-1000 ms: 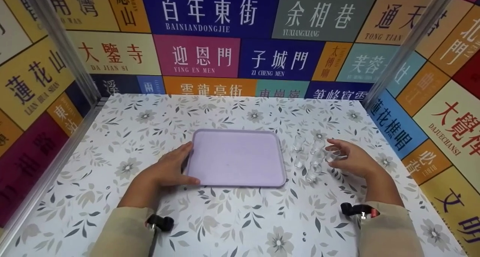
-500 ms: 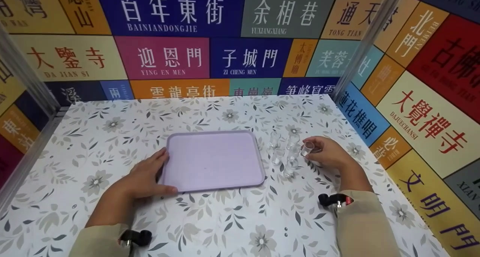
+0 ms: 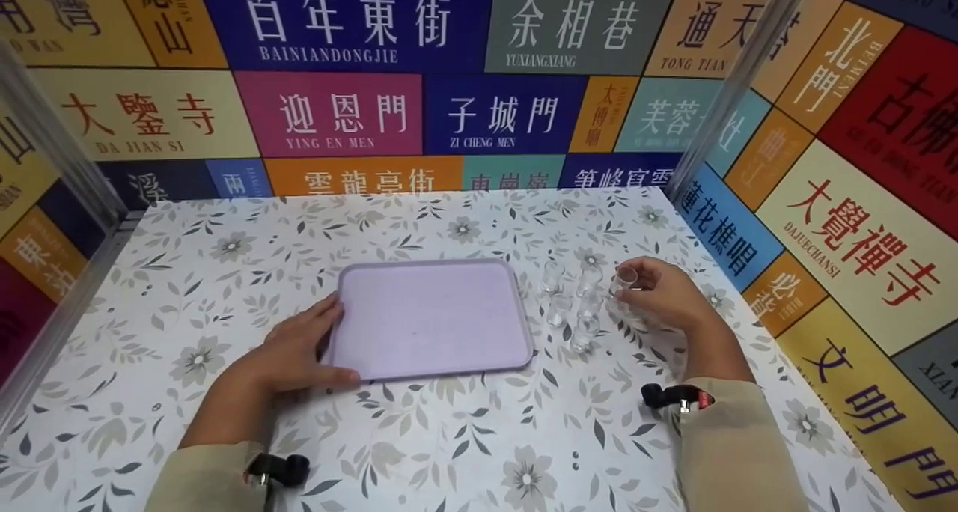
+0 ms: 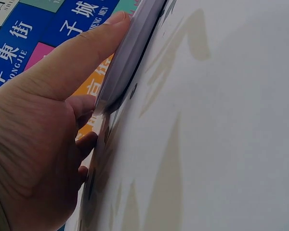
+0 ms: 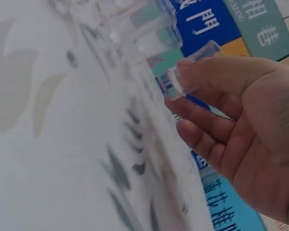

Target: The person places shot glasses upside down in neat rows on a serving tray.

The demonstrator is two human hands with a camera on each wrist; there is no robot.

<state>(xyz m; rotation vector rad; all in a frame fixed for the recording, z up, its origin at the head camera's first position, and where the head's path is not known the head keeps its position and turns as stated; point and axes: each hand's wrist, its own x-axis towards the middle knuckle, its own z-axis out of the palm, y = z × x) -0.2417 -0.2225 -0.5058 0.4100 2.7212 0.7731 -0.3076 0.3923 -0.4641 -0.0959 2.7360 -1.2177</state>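
In the head view, my left hand (image 3: 292, 355) rests against the left side of a lilac rectangular tray (image 3: 434, 317), its thumb at the near left corner and the other fingers along the rim. The left wrist view has the straight thumb lying along the tray's edge (image 4: 130, 53). To the right of the tray, my right hand (image 3: 662, 295) pinches a small clear shot glass (image 3: 624, 278) between thumb and fingers. That glass (image 5: 209, 49) is tilted and held just above the table in the right wrist view. Several matching glasses (image 3: 586, 336) stand grouped between tray and right hand.
A white tabletop (image 3: 419, 445) with a grey leaf and flower print lies under everything. Colourful panels with Chinese lettering (image 3: 329, 115) rise behind it and on both sides. Transparent upright posts (image 3: 737, 85) stand at the back corners.
My right hand has taken hold of the glass, lifted it and drawn it slightly away from the group. My left hand stays at the tray. The head view has swung to the right.
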